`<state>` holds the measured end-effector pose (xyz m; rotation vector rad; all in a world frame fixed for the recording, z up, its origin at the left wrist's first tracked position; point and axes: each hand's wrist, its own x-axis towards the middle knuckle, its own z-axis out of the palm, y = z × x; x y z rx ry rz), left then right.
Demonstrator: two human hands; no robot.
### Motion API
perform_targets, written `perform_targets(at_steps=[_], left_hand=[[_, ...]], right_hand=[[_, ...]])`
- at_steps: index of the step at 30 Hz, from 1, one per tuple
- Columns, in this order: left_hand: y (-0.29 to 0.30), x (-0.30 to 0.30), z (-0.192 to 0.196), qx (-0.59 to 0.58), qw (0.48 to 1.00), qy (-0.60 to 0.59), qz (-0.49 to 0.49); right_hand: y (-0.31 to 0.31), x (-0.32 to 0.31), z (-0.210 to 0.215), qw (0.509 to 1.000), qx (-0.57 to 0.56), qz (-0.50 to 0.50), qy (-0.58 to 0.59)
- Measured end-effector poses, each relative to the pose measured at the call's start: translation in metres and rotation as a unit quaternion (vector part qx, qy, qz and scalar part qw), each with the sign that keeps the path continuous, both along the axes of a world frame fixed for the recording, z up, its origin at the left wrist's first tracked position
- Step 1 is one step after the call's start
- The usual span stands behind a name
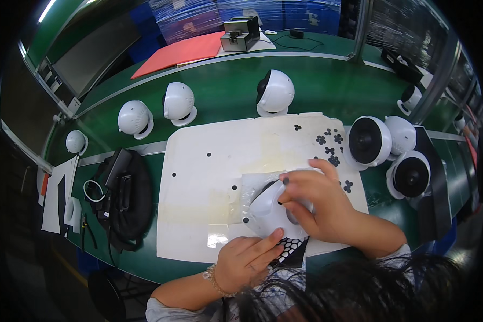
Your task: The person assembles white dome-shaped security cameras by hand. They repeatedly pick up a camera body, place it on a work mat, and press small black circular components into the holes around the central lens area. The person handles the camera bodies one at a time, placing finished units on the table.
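Note:
A white, rounded camera-like device (268,214) lies tilted on a bubble-wrap sheet (248,188) in the middle of the white board. My right hand (324,201) is over its right side, thumb and index finger pinched at a small black round pad (280,203). Another dark spot shows by the index fingertip. My left hand (247,261) rests with fingers stretched out, their tips against the device's near edge; its thumb is hidden. Just below the device a black sheet with white dots (291,250) sticks out, partly covered by my left fingers.
The white board (193,214) carries scattered black dots (234,188) and flower-shaped black pieces (334,160). White round devices (180,102) stand along the back, with several more (369,140) at right. Left lie a black bag (126,209) and pliers (86,231). Metal posts (362,29) frame the green bench.

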<state>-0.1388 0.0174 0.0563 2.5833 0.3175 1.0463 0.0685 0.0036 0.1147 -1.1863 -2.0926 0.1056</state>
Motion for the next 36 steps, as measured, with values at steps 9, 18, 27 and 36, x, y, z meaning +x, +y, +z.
perform_targets(at_steps=[9,18,27,36], left_hand=[[0.000,0.003,0.001,0.006,1.000,0.010,0.006],[-0.003,0.005,-0.001,0.020,1.000,0.014,0.014],[-0.002,0.006,-0.006,0.022,1.000,0.011,0.017],[-0.004,0.008,-0.004,0.001,1.000,0.013,0.025]], right_hand=[[-0.037,0.019,-0.021,0.994,-0.045,0.007,0.097],[-0.037,0.013,-0.026,0.984,-0.133,0.019,0.116],[-0.039,0.011,-0.037,0.995,-0.057,-0.027,0.073],[-0.050,0.018,-0.037,0.995,0.070,-0.043,0.063]])
